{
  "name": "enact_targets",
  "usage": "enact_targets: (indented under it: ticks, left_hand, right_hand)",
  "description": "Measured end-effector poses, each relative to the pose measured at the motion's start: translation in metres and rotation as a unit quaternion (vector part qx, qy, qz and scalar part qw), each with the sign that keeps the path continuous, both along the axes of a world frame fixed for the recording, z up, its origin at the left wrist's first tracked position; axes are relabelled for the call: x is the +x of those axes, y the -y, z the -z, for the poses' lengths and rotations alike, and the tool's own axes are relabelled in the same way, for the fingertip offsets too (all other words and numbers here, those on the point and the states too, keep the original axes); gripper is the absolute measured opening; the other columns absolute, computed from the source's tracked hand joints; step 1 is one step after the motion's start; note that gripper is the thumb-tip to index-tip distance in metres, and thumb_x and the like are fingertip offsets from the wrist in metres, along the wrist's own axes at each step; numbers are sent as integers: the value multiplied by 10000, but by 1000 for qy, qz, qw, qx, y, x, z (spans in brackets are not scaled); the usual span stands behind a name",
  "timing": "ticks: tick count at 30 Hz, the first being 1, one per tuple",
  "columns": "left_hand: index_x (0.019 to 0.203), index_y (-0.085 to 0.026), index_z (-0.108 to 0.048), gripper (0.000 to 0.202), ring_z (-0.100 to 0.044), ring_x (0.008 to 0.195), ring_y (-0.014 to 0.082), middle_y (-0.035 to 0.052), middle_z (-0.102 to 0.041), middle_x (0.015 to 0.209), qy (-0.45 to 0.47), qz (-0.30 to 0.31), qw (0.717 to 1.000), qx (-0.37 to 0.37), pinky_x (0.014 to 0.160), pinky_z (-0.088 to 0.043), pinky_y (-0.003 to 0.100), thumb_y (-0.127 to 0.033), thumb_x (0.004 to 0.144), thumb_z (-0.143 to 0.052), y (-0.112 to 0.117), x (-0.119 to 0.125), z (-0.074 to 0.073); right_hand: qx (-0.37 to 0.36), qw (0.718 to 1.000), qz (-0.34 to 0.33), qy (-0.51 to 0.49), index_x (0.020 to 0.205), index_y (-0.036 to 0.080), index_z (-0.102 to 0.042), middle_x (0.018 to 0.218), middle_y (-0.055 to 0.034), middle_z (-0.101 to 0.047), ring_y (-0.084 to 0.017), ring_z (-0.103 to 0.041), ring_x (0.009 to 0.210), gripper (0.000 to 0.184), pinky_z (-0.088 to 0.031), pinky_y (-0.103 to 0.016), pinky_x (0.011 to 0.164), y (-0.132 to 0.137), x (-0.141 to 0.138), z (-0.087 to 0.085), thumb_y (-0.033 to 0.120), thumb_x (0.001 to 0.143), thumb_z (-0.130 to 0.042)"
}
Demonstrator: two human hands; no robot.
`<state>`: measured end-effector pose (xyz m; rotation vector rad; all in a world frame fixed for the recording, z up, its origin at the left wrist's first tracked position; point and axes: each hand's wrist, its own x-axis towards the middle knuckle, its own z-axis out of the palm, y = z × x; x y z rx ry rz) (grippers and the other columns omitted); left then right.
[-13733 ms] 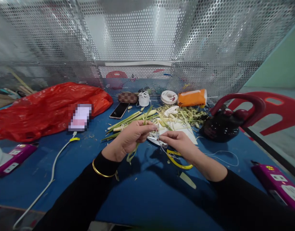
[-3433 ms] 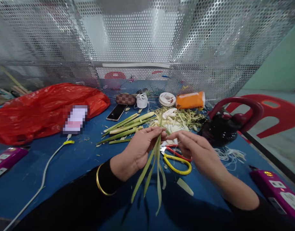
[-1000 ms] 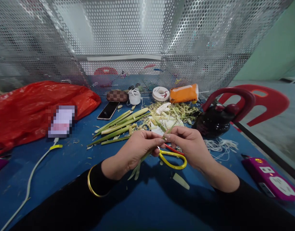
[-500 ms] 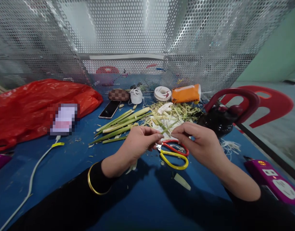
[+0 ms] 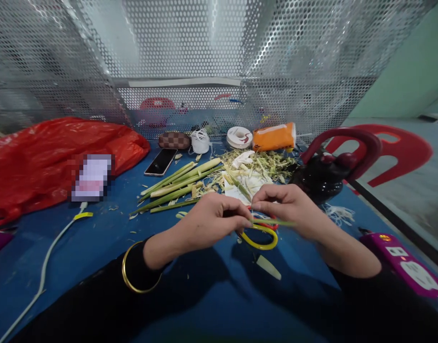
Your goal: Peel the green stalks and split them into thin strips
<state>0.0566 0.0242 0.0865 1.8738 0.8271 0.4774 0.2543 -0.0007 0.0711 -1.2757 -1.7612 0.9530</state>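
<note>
Holding a narrow green leaf strip (image 5: 276, 222): it lies at the left hand's (image 5: 213, 221) fingertips, pinched firmly between thumb and forefinger. Right hand (image 5: 293, 209): thumb and forefinger nearly meeting just beyond that pinch; cannot tell whether anything sits between them.

Change: half a second ago the strip slanted up and away from the grip; now it runs about level, rightward below the right fingertips, far end blurred. The right hand has also drawn closer to the left. Inference: the strip is being turned, so handwork on it remains under way.

Materials, outward from the pinch. Directly beneath: scissors, smooth rounded loops, one yellow (image 5: 262, 246), one red; blades hidden. Nearer the wearer: a flat, pale leaf piece (image 5: 269, 267), tapered. Left of and beyond the grip: firm ribbed stalks (image 5: 185, 183), green to cream. Straight beyond: a heap of dry, frayed shreds (image 5: 276, 164). Right, past the right hand: loose white thread (image 5: 340, 214), fine and tangled; beyond it, a glossy black kettle (image 5: 317, 183).
</note>
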Motion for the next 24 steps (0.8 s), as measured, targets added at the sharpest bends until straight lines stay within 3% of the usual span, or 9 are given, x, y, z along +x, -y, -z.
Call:
enact_targets:
  ticks: [3, 7, 9, 12, 13, 15, 19, 22, 24]
  left_hand:
    - [736, -168, -707, 96, -510, 516, 102, -4, -626, 589, 43, -86, 995, -8, 505, -371, 208, -231, 765, -640, -3, 1, -1]
    - [755, -165, -709, 104, -519, 515, 104, -1, -643, 603, 62, -177, 982, 27, 526, -394, 219, -229, 771, -629, -7, 0, 3]
    - [777, -167, -722, 119, -528, 522, 113, 4, -654, 609, 44, -200, 978, 50, 539, -399, 227, -235, 772, -626, -8, 0, 6]
    - [787, -188, -749, 151, -548, 555, 130, 12, -680, 634, -12, -183, 976, 118, 557, -378, 238, -226, 781, -603, -7, -1, 10]
    - [794, -199, -756, 163, -555, 573, 134, 14, -690, 652, -32, -165, 975, 148, 567, -369, 241, -213, 783, -594, -6, -1, 11]
    - [786, -213, -764, 182, -556, 584, 138, 20, -697, 662, -70, -124, 969, 203, 577, -347, 247, -187, 781, -584, -3, -1, 12]
    - [676, -196, -744, 201, -546, 568, 138, 34, -678, 618, -127, -33, 963, 234, 570, -324, 252, -176, 786, -577, 1, -1, 10]
    - [743, -187, -743, 159, -580, 618, 137, 18, -691, 656, -104, 27, 982, 154, 593, -358, 237, -164, 779, -591, -1, -2, 6]
    - [767, -174, -732, 134, -573, 609, 126, 2, -673, 643, -69, 36, 992, 96, 583, -370, 225, -176, 781, -598, -3, -2, 4]
  right_hand:
    - [-57, 995, 20, -77, 672, 180, -651, 608, 6, -598, -133, -522, 565, 147, -397, -262, 529, -1, -9, 8, 289, 771, -657]
    - [123, 989, 76, 18, 684, 183, -625, 675, -25, -597, -155, -538, 643, 162, -415, -284, 593, 10, -25, 14, 214, 837, -583]
    - [261, 950, 104, 138, 730, 186, -634, 687, -37, -587, -161, -536, 650, 194, -390, -295, 606, 16, -28, 14, 147, 876, -512]
    - [436, 842, 108, 300, 829, 195, -660, 803, -70, -663, -195, -582, 771, 225, -375, -334, 694, 21, -28, 13, 71, 879, -479]
    - [465, 817, 93, 329, 856, 197, -660, 852, -75, -687, -205, -594, 823, 219, -372, -346, 737, 21, -27, 13, 64, 878, -487]
    - [471, 804, 56, 358, 885, 191, -656, 877, -71, -707, -204, -603, 843, 198, -360, -361, 794, 19, -24, 11, 80, 891, -492]
    - [355, 876, 21, 327, 785, 191, -650, 719, -31, -671, -168, -570, 692, 235, -340, -361, 759, 12, -18, 6, 141, 922, -466]
    - [199, 964, -6, 178, 710, 188, -634, 686, -13, -645, -154, -563, 688, 214, -365, -320, 711, 6, -11, 3, 210, 897, -532]
    - [66, 996, -19, 58, 682, 178, -630, 657, -7, -622, -142, -542, 642, 198, -382, -283, 633, 2, -8, 4, 269, 853, -588]
